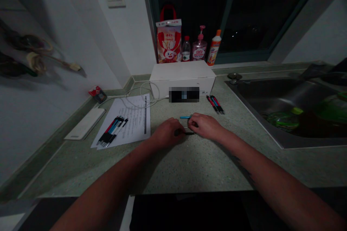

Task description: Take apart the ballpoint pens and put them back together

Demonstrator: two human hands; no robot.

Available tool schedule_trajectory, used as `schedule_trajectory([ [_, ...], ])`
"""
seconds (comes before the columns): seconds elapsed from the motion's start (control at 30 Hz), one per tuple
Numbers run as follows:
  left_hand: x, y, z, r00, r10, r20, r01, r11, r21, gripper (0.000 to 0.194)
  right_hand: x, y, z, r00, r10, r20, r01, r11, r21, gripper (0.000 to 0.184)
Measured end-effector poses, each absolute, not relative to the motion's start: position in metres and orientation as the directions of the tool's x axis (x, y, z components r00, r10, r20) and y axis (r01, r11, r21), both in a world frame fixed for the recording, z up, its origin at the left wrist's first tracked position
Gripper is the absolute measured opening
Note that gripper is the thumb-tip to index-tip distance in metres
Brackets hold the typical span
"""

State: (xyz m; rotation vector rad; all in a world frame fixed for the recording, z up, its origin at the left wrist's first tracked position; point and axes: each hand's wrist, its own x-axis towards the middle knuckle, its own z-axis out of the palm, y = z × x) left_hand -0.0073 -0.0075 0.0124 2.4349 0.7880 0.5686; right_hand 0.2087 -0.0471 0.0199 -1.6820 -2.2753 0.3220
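Note:
My left hand (168, 132) is closed just above the counter, its fingers around a thin pale pen part (185, 127) that spans the gap to the other hand. My right hand (205, 125) faces it, fingertips pinched at the far end of that part. A bright blue pen barrel (185, 117) lies behind the gap, its right end against or behind my right fingers; which one is unclear. Just in front, a slim black pen piece (190, 133) juts from beside my left fingertips. Curled fingers and dim light hide the details.
Several pens (112, 130) lie on printed sheets (138, 115) at left, and more pens (215, 104) at right. Behind stands a white box (181, 72) with a cable (141, 104). A white flat case (85, 124) lies far left; a metal sink (260, 115) borders the right.

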Motion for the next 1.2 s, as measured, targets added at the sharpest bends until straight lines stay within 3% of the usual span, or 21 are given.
schedule_trajectory([
  [0.2, -0.010, 0.013, -0.003, 0.571, 0.751, 0.331, 0.585, -0.655, 0.478, 0.016, 0.207, -0.047, 0.021, -0.303, 0.949, 0.085, 0.905, 0.314, -0.288, 0.011],
  [0.4, -0.007, 0.024, -0.008, 0.633, 0.724, 0.276, 0.658, -0.690, 0.302, 0.014, 0.209, -0.045, 0.019, -0.296, 0.943, 0.154, 0.901, 0.330, -0.284, 0.009],
  [0.7, -0.010, 0.017, -0.003, 0.588, 0.745, 0.313, 0.562, -0.655, 0.504, 0.017, 0.213, -0.044, 0.021, -0.239, 0.950, 0.200, 0.906, 0.293, -0.307, 0.009],
  [1.2, -0.010, 0.012, -0.002, 0.601, 0.715, 0.357, 0.493, -0.683, 0.539, 0.020, 0.211, -0.046, 0.023, -0.258, 0.942, 0.216, 0.890, 0.319, -0.327, 0.009],
])
